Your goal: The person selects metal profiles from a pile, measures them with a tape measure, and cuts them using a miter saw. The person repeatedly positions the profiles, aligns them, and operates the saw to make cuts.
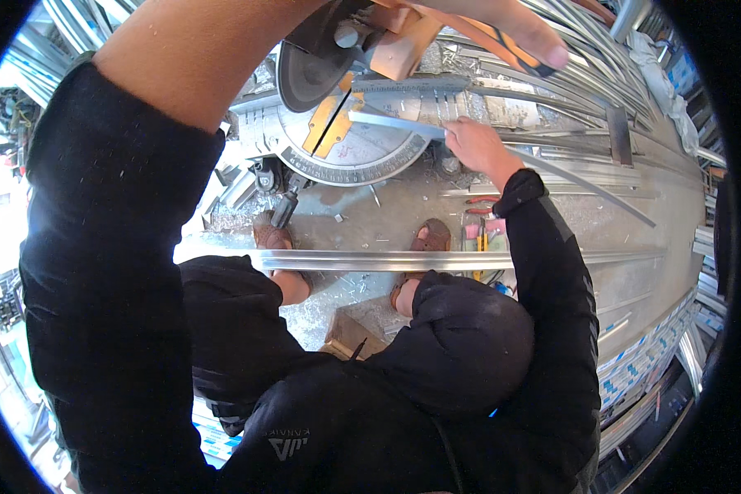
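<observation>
My left arm reaches up across the view to a miter saw, whose round blade (305, 78) stands raised over the round base (362, 156) and its yellow slotted insert (328, 128). At the top edge my left hand (519, 26), partly cut off, is closed around the saw's orange and black handle (506, 51). My right hand (479, 148) pinches a thin, flat metal strip (584, 183). The strip's near-white left end lies over the saw base beside the fence (412, 83), right of the insert. Its other end extends to the lower right.
A long aluminium profile (387, 261) runs crosswise just beyond my knees. Pliers (482, 200) and other hand tools are on the floor by my right foot. Long metal bars (584, 49) are piled at right; a wooden block (356, 331) sits between my legs.
</observation>
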`<control>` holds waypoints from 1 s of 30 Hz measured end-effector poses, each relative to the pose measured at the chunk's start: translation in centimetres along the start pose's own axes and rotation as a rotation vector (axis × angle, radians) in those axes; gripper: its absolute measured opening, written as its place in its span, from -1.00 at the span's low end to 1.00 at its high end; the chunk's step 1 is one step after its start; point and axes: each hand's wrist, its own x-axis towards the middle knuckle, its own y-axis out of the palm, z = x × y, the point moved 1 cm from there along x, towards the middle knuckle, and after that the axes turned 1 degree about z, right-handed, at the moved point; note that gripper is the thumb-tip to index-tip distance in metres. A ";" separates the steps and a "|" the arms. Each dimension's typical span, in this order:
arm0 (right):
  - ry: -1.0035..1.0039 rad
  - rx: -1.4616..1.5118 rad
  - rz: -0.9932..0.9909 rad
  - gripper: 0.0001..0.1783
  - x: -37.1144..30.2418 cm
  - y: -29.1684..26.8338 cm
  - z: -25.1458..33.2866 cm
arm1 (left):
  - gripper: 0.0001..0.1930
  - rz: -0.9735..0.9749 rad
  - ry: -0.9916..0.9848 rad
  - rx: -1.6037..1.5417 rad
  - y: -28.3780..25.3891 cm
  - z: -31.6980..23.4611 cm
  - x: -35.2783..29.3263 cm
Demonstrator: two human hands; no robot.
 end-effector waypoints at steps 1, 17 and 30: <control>0.021 0.017 0.007 -0.62 1.6 -0.3 -0.4 | -0.06 0.026 0.045 -0.020 -0.1 0.1 -0.1; 0.431 0.024 -0.152 -0.13 4.3 -1.8 -4.8 | -0.14 0.147 0.317 -0.088 4.8 2.3 -0.5; 0.451 -0.062 -0.133 0.25 8.4 -0.4 -5.0 | -0.21 0.141 0.413 -0.105 6.2 2.0 -2.1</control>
